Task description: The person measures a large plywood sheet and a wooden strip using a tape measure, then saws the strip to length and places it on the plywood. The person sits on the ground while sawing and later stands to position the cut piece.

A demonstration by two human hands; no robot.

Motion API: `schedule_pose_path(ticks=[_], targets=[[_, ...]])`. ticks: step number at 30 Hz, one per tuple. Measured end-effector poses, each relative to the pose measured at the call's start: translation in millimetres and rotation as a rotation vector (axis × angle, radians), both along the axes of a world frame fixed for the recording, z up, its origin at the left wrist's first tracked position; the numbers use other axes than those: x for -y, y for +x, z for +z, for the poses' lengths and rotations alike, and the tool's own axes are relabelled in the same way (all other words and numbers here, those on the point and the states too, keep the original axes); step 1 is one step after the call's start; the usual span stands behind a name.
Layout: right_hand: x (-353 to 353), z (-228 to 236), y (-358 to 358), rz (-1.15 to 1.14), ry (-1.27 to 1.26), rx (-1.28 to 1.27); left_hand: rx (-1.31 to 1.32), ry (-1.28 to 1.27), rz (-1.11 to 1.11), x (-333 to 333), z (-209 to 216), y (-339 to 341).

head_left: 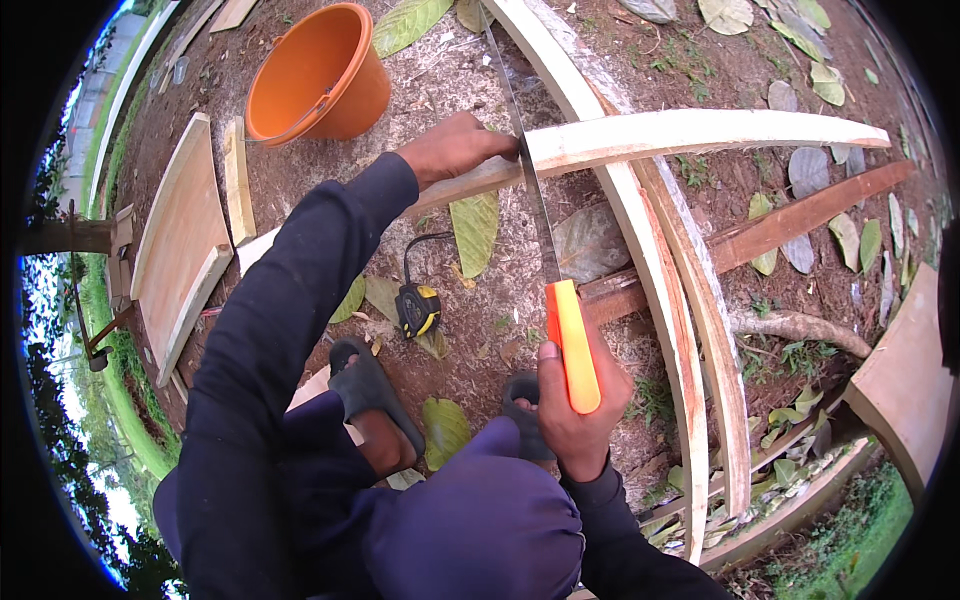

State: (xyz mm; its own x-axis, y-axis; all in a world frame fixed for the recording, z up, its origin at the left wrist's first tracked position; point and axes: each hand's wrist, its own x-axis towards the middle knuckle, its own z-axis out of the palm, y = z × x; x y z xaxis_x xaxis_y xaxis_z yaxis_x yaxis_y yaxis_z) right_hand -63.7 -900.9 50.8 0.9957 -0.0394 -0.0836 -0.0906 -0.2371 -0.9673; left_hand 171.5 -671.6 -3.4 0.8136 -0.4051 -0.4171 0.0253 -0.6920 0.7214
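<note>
In my right hand is the orange handle of a handsaw; the fingers are wrapped round it. The saw's long blade points away from me and crosses a pale wooden plank. Just left of the blade, my left hand grips that plank from above, its fingertips close beside the steel. The plank lies crosswise over two long pale timbers on the right. My left forearm covers part of the plank's left portion. How deep the blade sits in the wood cannot be made out.
An orange bucket stands at the upper left. A black and yellow tape measure lies on the soil between the plank and my sandalled feet. Brown timber runs beneath the pale pieces. Wooden panels lean at left; large leaves and sawdust cover the ground.
</note>
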Motion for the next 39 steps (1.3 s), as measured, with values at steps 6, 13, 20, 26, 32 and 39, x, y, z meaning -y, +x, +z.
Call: schedule_pose_path(ticks=[6,13,20,26,32,39], targets=[[-3.9,-5.4,7.3,-0.029,-0.025,0.121,0.158,0.045,-0.127,-0.9,-2.8,3.3],[5.6,-0.1,-11.1,0.001,-0.047,0.138,-0.05,0.106,0.082,11.7,24.0,-2.7],[-16.7,-2.9,46.9,-0.066,0.017,0.192,0.114,0.193,-0.151,0.9,27.7,-8.8],[-8.5,-5.8,23.8,-0.014,-0.038,0.178,0.401,0.571,-0.017,17.7,25.4,-42.0],[19.0,1.8,-21.8,0.006,-0.06,0.179,0.405,0.579,-0.022,25.2,28.4,-41.0],[-19.3,-8.7,50.7,-0.033,-0.025,0.131,0.356,0.579,-0.035,20.2,26.1,-40.6]])
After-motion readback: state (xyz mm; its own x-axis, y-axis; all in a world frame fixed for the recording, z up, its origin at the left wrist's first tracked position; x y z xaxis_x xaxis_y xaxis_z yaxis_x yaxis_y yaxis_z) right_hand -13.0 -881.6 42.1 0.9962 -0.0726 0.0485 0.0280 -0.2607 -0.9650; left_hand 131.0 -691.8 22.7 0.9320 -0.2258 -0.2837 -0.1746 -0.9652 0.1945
